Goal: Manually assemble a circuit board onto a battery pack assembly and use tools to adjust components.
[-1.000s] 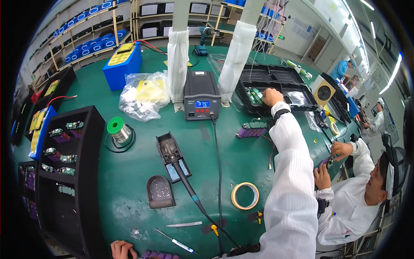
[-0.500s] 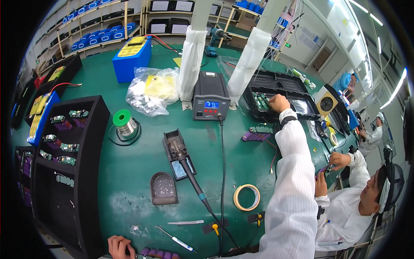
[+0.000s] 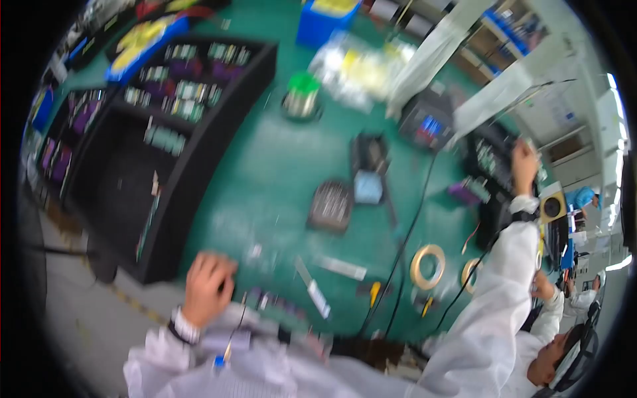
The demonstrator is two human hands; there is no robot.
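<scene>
My left hand (image 3: pixel 209 285) rests at the near edge of the green table, its fingers loosely bent, thumb apart and nothing visible in them. Just right of it lies a purple battery pack (image 3: pixel 279 304), blurred and partly cut off by my sleeve. My right arm stretches far to the right. Over the black case (image 3: pixel 481 149) with green circuit boards (image 3: pixel 490 160) in it is my right hand (image 3: pixel 524 169); its fingers are smeared by motion, and whether they hold anything is unclear. Nearer me than the case stands another purple battery pack (image 3: pixel 468 191) with a board on it.
A black tray (image 3: pixel 229 126) of packs with boards stands at left. Mid-table are a solder spool (image 3: pixel 302 96), an iron stand (image 3: pixel 369 156), a grey dish (image 3: pixel 330 207) and a soldering station (image 3: pixel 424 119). Tape rolls (image 3: pixel 428 266) lie nearer. A co-worker (image 3: pixel 541 355) sits at right.
The view has swung left and down, so the table shifts right and the tray shows more fully. My right hand has moved off the boards toward the case's right side.
</scene>
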